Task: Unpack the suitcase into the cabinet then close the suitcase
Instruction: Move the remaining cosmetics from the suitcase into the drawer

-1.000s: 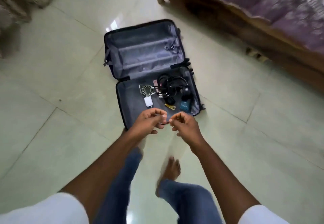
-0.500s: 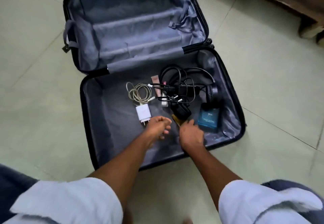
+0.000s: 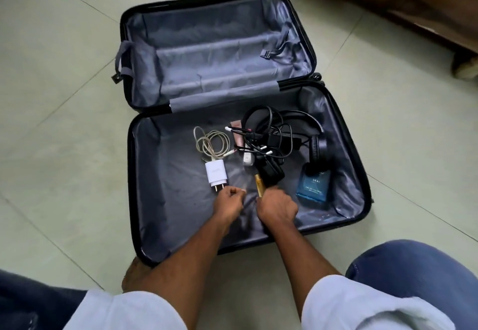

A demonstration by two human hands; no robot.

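The black suitcase (image 3: 134,174) lies open on the floor, and its lid half (image 3: 219,45) has only grey lining in it. The near half holds a white charger (image 3: 216,173) with a coiled cable (image 3: 212,144), tangled black cables (image 3: 269,133), black headphones (image 3: 316,148), a blue box (image 3: 311,186), a pink tube (image 3: 237,135) and a gold tube (image 3: 259,183). My left hand (image 3: 230,201) is curled into a fist just below the charger's prongs and holds nothing I can see. My right hand (image 3: 278,207) curls its fingers over the near end of the gold tube.
Pale floor tiles (image 3: 64,122) surround the suitcase. Dark wooden furniture (image 3: 426,6) stands at the upper right, with a foot (image 3: 464,69) on the floor. My knees in blue jeans (image 3: 419,272) and a bare foot (image 3: 135,275) are at the suitcase's near edge.
I have come down from standing to close over the suitcase. Both hands moved from mid-air into the near half, and the right hand reached the gold tube.
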